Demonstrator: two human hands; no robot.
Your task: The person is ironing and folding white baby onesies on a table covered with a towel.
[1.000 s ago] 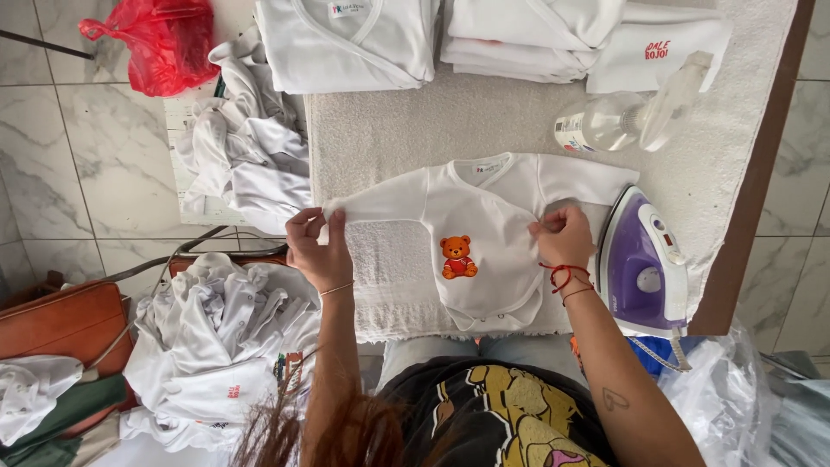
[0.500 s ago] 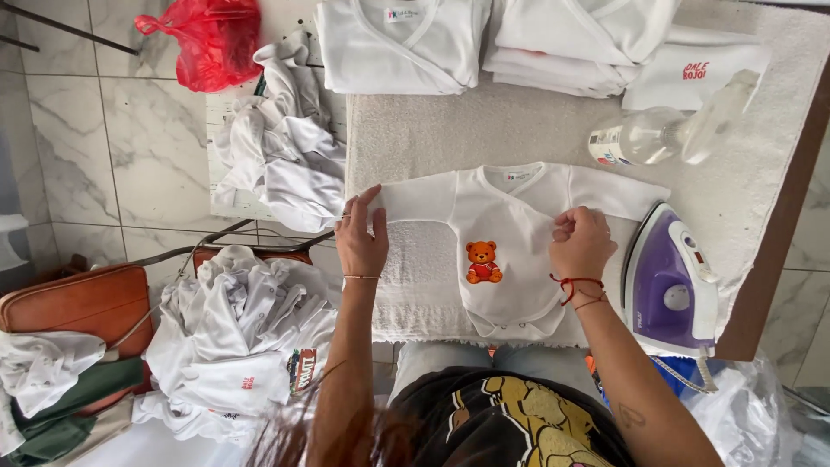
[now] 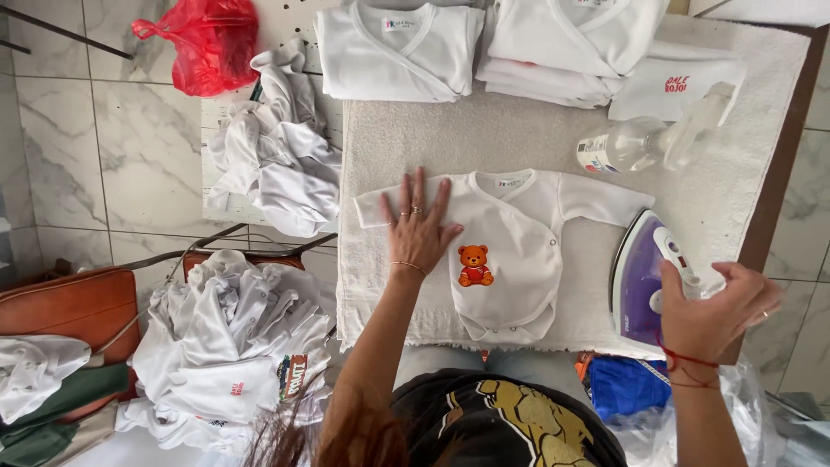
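Flat on the towel-covered tabletop [image 3: 484,138] lies a small white baby bodysuit [image 3: 510,251], spread open with its sleeves out to either side and an orange teddy bear [image 3: 475,265] printed on its front. It sits near the middle of the tabletop, toward the near edge where the person stands. The left hand [image 3: 419,227] rests palm down on the bodysuit's left shoulder and chest, fingers spread wide and straight, pressing the cloth flat rather than gripping anything. A thin bracelet circles that wrist.

Toward the right edge of the tabletop stands a purple and white iron [image 3: 644,277], just beside the bodysuit's right side. The right hand [image 3: 713,313] is at the iron's handle with the fingers curved and half open; the thumb seems to touch the handle, but whether the hand has closed around it cannot be told. A red string is tied at that wrist.

Along the far edge of the tabletop lie stacks of folded white garments [image 3: 398,52], and a clear spray bottle [image 3: 644,138] lies on its side near the far right corner. Off the left edge, a heap of crumpled white clothes [image 3: 229,346] sits low beside a brown bag [image 3: 65,307], with another white bundle [image 3: 277,156] higher up and a red plastic bag [image 3: 203,43] beyond it on the tiled floor.
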